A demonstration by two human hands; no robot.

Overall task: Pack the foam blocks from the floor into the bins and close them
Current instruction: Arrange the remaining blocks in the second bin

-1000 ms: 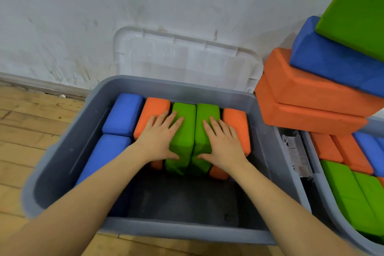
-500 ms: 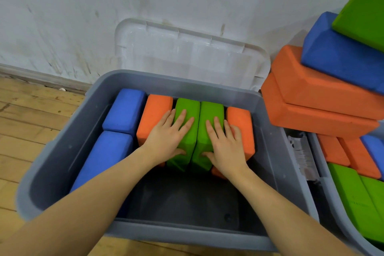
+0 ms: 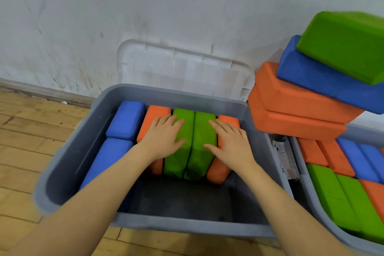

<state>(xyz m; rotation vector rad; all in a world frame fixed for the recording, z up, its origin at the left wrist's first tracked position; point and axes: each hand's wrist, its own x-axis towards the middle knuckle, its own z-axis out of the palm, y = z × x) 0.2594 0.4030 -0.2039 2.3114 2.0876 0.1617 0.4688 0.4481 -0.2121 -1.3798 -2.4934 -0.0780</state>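
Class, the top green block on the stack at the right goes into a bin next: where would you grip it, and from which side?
Take the green block across its two broad faces at the near end, coming from the front-left. That end overhangs the blue block beneath and faces you, tilted, probably free to lift.

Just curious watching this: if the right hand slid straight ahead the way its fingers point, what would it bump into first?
Probably the far wall of the grey bin. The right hand lies flat on a green block and an orange block, fingers pointing toward that wall; depth is hard to judge.
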